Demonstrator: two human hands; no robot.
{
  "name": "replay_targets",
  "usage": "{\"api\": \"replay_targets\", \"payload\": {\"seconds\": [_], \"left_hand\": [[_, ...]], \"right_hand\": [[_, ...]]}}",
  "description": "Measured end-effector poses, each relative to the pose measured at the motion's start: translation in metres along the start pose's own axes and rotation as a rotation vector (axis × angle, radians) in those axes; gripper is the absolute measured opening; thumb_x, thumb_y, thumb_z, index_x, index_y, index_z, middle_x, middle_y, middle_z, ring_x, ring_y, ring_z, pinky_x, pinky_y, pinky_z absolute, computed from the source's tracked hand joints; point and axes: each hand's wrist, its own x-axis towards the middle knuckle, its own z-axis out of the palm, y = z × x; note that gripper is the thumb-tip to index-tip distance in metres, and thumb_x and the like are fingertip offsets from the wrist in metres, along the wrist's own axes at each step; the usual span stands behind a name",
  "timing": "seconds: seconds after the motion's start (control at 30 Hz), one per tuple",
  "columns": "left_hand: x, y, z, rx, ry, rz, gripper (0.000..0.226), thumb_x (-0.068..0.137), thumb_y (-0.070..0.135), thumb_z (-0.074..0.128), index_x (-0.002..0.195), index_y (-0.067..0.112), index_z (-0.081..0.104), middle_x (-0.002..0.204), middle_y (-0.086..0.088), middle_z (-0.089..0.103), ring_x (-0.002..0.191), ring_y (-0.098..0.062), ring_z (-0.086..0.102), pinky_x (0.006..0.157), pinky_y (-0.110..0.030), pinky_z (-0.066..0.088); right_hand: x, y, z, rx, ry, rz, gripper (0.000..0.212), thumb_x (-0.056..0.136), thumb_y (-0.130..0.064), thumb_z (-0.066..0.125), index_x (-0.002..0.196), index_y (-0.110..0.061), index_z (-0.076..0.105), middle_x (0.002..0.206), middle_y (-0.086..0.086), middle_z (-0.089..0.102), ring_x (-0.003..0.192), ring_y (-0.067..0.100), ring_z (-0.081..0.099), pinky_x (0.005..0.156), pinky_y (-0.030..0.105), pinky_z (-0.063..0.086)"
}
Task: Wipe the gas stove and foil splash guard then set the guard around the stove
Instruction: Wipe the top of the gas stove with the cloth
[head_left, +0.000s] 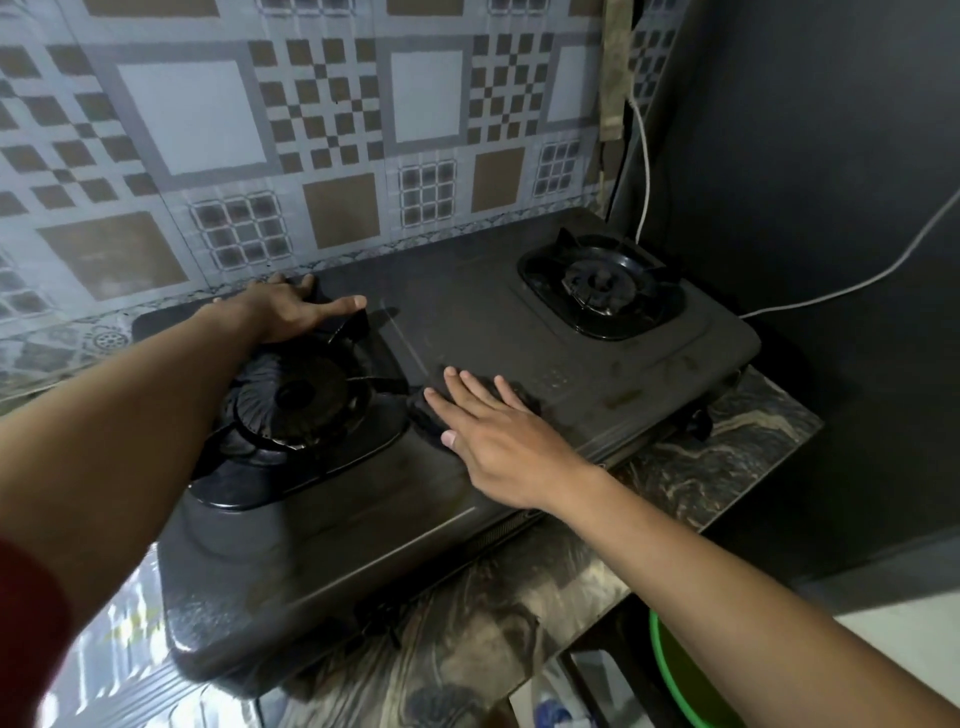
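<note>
A black two-burner gas stove (519, 322) sits on a marbled counter (727, 441). Behind it stands the foil splash guard (208, 130), printed with grey and brown tile squares, running along the stove's back and off to the left. My left hand (291, 312) rests on the stove's back left corner beside the left burner (301, 395), fingers reaching the rear edge near the guard. My right hand (498, 441) lies flat, fingers straight, pressing a dark cloth (522, 396) onto the stove top between the burners. The right burner (597, 286) is uncovered.
A dark wall (805, 208) closes the right side, with a white cable (644, 156) hanging down it behind the stove. A green basin (675, 675) sits below the counter at the lower right. Shiny foil (119, 649) shows at the lower left.
</note>
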Motion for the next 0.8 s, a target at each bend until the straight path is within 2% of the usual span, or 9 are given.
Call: {"api": "replay_targets", "payload": {"seconds": [0.17,0.3,0.37,0.4,0.47,0.53,0.63,0.7,0.8], "left_hand": [[-0.001,-0.001,0.0,-0.083,0.01,-0.009,0.127,0.055,0.102,0.038,0.158,0.028,0.022,0.166,-0.009,0.01,0.151,-0.035,0.016,0.122,-0.049,0.011],[-0.002,0.004,0.0,-0.117,0.019,-0.014,0.121,0.059,0.097,0.044,0.157,0.028,0.025,0.166,-0.008,0.012,0.151,-0.035,0.017,0.121,-0.048,0.011],[-0.002,0.009,-0.002,-0.169,0.022,0.009,0.109,0.065,0.089,0.054,0.152,0.025,0.037,0.163,-0.008,0.025,0.147,-0.034,0.027,0.12,-0.045,0.016],[-0.004,0.013,-0.004,-0.184,0.018,0.033,0.095,0.07,0.08,0.06,0.146,0.024,0.047,0.157,-0.009,0.036,0.14,-0.033,0.037,0.117,-0.043,0.021],[-0.006,0.017,-0.01,-0.184,-0.003,0.077,0.074,0.067,0.075,0.062,0.123,0.027,0.062,0.138,-0.012,0.057,0.116,-0.031,0.053,0.107,-0.04,0.033],[-0.004,0.023,-0.014,-0.115,-0.019,0.085,0.08,0.065,0.085,0.055,0.123,0.029,0.063,0.127,-0.013,0.063,0.106,-0.03,0.056,0.105,-0.043,0.039],[0.001,0.045,-0.008,-0.004,0.045,0.074,0.069,0.087,0.074,0.047,0.143,0.034,0.049,0.147,-0.015,0.047,0.126,-0.036,0.048,0.112,-0.046,0.034],[0.0,0.069,-0.001,0.114,0.072,0.117,0.08,0.087,0.077,0.041,0.154,0.036,0.029,0.163,-0.01,0.023,0.147,-0.034,0.024,0.12,-0.051,0.019],[0.0,0.101,0.009,0.219,0.024,0.183,0.101,0.077,0.086,0.041,0.158,0.036,0.008,0.167,-0.006,-0.001,0.153,-0.03,-0.001,0.121,-0.058,0.002]], "right_hand": [[-0.015,0.01,-0.003,-0.018,-0.041,-0.056,0.055,0.108,-0.031,0.027,0.158,-0.023,0.005,0.165,0.0,-0.007,0.151,0.011,-0.011,0.122,0.035,-0.009],[-0.008,0.039,-0.009,-0.025,-0.03,0.025,0.057,0.108,-0.033,0.026,0.159,-0.021,0.003,0.165,0.004,-0.008,0.151,0.013,-0.01,0.121,0.035,-0.008],[-0.007,0.061,-0.015,-0.017,-0.022,0.101,0.057,0.108,-0.033,0.026,0.159,-0.02,0.004,0.166,0.006,-0.007,0.152,0.015,-0.008,0.122,0.037,-0.007],[-0.007,0.073,-0.02,-0.005,-0.022,0.137,0.057,0.108,-0.033,0.026,0.159,-0.019,0.003,0.166,0.007,-0.007,0.152,0.016,-0.008,0.122,0.038,-0.006],[-0.008,0.093,-0.026,0.01,-0.021,0.186,0.057,0.108,-0.033,0.026,0.159,-0.019,0.003,0.166,0.007,-0.008,0.152,0.016,-0.008,0.122,0.038,-0.006],[-0.006,0.107,-0.03,0.024,-0.027,0.2,0.057,0.108,-0.033,0.025,0.158,-0.019,0.002,0.165,0.008,-0.009,0.152,0.017,-0.009,0.122,0.038,-0.006],[0.005,0.115,-0.031,0.03,-0.012,0.184,0.057,0.108,-0.032,0.025,0.159,-0.017,0.003,0.165,0.012,-0.007,0.152,0.021,-0.008,0.123,0.041,-0.004],[0.015,0.117,-0.032,0.062,0.012,0.162,0.055,0.108,-0.03,0.029,0.158,-0.015,0.011,0.165,0.014,-0.002,0.153,0.023,-0.005,0.123,0.044,0.0],[0.03,0.121,-0.037,0.082,0.012,0.122,0.052,0.107,-0.028,0.032,0.156,-0.012,0.018,0.165,0.014,-0.001,0.152,0.024,-0.004,0.123,0.046,0.001]]}}
